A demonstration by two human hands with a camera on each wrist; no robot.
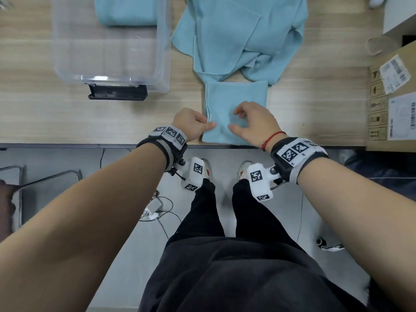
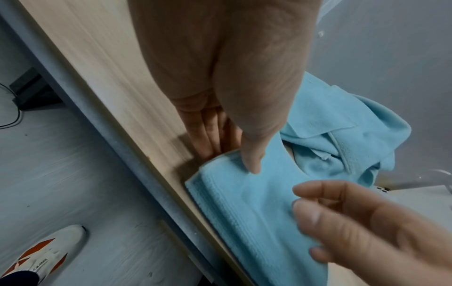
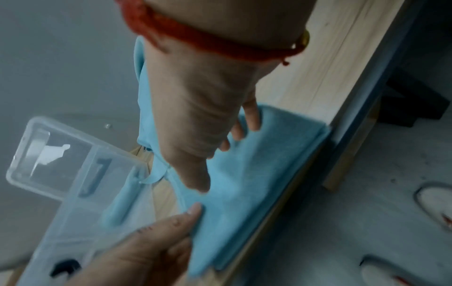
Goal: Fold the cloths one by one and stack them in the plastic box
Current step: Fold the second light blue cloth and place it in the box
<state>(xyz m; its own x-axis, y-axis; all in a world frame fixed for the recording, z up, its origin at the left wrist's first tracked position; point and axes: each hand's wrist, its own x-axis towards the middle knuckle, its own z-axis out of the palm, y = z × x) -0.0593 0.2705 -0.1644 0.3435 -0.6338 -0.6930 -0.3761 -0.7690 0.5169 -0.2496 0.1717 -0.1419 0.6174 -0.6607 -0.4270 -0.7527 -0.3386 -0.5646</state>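
The folded cloth (image 1: 236, 109) lay at the near edge of the worktop (image 1: 67, 113), centre of the head view, its long axis running away from the person toward the pile (image 1: 240, 37) of unfolded cloths just above it in the frame. The left hand (image 1: 191, 123) pinched the cloth's left edge: in the left wrist view its thumb (image 2: 252, 154) lay on top of the cloth (image 2: 257, 203) and its fingers (image 2: 208, 135) reached under or beside that edge. The right hand (image 1: 252, 122) was over the cloth's near right part, fingers loosely curled. Whether this grip had closed on fabric could not be told; the right wrist view was blurred, showing only fingertips (image 3: 253, 120) at the cloth (image 3: 257, 174).

The box (image 1: 108, 73) stood in the upper left of the head view, well apart from the cloth, with one folded cloth (image 1: 126, 12) already inside at its far end. The coming move likely turned on this: the box lay to the left of both hands and further from the person, and the left hand was the nearer one. The cloth looked fully folded, so lifting it across seemed next. Its layers could slide open if it was raised by one edge only.
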